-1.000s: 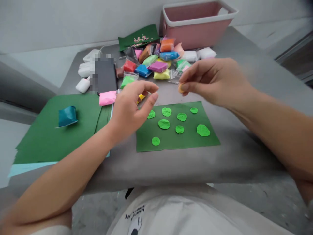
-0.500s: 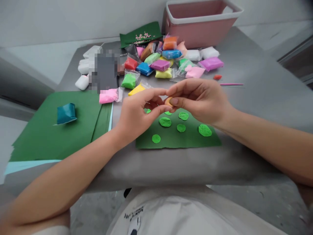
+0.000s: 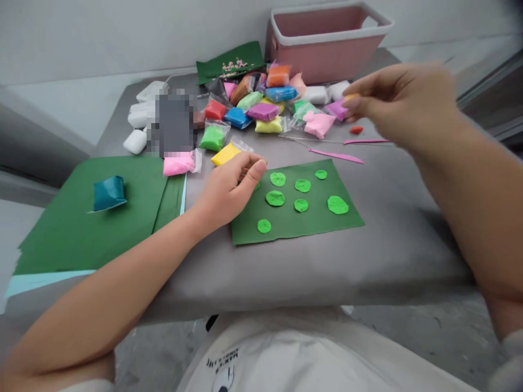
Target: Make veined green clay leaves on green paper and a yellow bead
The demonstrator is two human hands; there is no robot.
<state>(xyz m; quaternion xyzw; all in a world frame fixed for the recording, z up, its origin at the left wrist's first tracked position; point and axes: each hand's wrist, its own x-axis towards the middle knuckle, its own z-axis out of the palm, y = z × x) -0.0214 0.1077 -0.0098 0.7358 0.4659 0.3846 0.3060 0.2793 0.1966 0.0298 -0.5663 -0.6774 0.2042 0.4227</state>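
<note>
My right hand [image 3: 392, 98] is raised over the table's right side, its thumb and fingers pinching a small lump of orange clay [image 3: 350, 98]. Below its fingertips lies a small red-orange piece [image 3: 356, 130]. My left hand [image 3: 229, 188] rests over the left edge of a dark green sheet [image 3: 318, 226], fingers curled and thumb drawn in; whatever is inside, if anything, is hidden. Flat bright green clay discs [image 3: 275, 198] are spread on the sheet, one partly covered by my left fingers. A yellow clay packet [image 3: 225, 154] lies just behind that hand.
Several bagged clay packets [image 3: 263, 111] cluster at the back, before a pink bin [image 3: 327, 60]. Pink modelling tools [image 3: 336, 156] lie behind the sheet. At left, a teal packet [image 3: 109, 193] sits on stacked green sheets [image 3: 61, 234], with white containers [image 3: 135, 141] behind.
My hands have moved apart. The right one has gone up and to the right with the orange clay; the left has stayed near the sheet's left edge. More discs and tools show.
</note>
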